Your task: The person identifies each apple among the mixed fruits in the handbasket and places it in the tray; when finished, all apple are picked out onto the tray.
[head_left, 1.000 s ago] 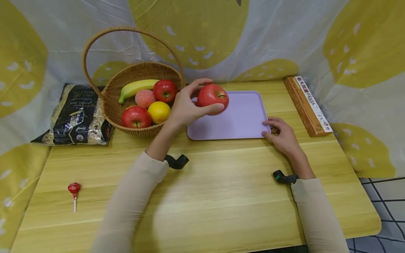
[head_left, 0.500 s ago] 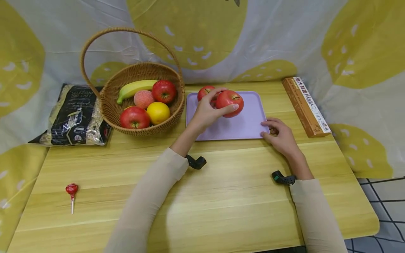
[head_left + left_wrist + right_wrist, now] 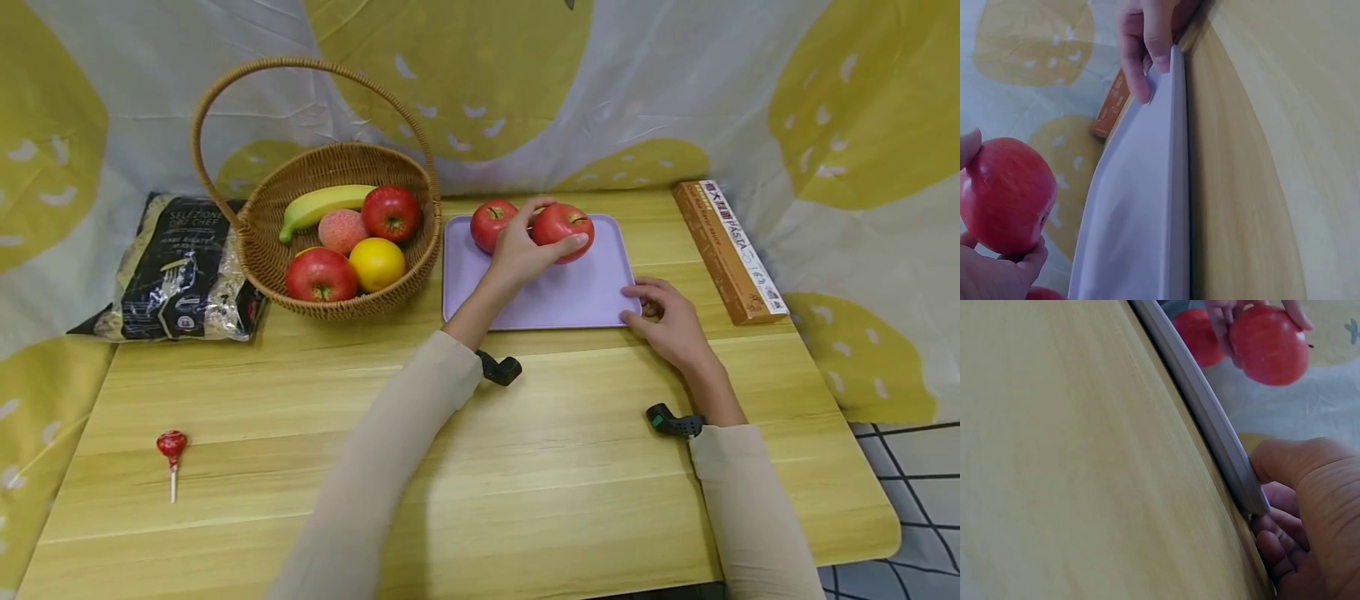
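My left hand point(image 3: 520, 252) grips a red apple point(image 3: 567, 233) between thumb and fingers, over the lilac tray point(image 3: 566, 304). The left wrist view shows this held apple point(image 3: 1007, 194) raised above the tray's level. Another red apple point(image 3: 491, 222) sits at the tray's back left, partly behind my left hand. At the tray's right end, my right hand point(image 3: 666, 323) holds the edge. Seen from the right wrist, the thumb lies on the tray rim point(image 3: 1210, 419) at its corner, with the other fingers curled beneath and beside it.
A wicker basket point(image 3: 258, 250) holding a banana, apples, a peach and a lemon stands left of the tray. Beyond it lies a black pasta bag point(image 3: 180, 271). A pasta box point(image 3: 729, 250) lies at the right, and a red lollipop point(image 3: 172, 450) at the front left.
My left hand has carried the apple rightward from beside the basket to over the tray's middle, uncovering the apple on the tray. My right hand has stayed at the tray's edge.
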`<state>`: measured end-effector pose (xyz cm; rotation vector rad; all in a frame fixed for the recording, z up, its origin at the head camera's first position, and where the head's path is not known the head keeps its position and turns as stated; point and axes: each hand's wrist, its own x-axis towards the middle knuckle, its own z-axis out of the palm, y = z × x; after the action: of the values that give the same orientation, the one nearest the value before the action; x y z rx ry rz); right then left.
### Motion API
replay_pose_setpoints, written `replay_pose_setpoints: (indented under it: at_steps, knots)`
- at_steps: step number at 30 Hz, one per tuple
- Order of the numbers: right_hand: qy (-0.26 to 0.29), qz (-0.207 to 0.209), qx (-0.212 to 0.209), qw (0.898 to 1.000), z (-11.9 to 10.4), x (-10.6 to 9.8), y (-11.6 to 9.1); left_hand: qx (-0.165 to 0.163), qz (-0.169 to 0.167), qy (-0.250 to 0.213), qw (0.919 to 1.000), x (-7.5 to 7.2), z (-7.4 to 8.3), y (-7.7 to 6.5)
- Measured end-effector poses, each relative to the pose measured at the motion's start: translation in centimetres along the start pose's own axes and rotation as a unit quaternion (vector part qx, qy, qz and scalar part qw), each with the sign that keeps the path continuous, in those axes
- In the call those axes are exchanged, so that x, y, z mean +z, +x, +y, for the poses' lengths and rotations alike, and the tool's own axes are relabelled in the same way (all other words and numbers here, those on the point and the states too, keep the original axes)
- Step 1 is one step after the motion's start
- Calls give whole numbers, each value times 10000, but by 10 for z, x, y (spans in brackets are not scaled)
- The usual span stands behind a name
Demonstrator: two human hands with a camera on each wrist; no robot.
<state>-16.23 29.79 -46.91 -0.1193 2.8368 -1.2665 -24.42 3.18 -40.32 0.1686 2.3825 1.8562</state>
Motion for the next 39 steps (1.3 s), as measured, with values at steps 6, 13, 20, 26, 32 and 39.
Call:
replay_pose_setpoints:
  at_steps: [6, 13, 20, 26, 32, 39]
  knots:
    - [36, -16, 21, 10000, 0, 0, 0, -3, 453, 484, 9978, 17, -10, 10]
    - [9, 62, 35, 10000, -1, -2, -1, -251, 523, 696, 9959, 36, -21, 20]
    - [115, 54, 56, 9999, -1, 0, 0, -450, 388, 639, 9962, 36, -24, 25]
    - [95, 32, 65, 9999, -1, 0, 1, -477, 245, 862, 9948, 31, -26, 27]
    - [136, 51, 31, 9999, -1, -1, 0, -445, 116, 1169, 9921, 29, -26, 27]
    - [123, 49, -3, 9999, 0, 0, 1, -453, -555, 1736, 9822, 21, -19, 21]
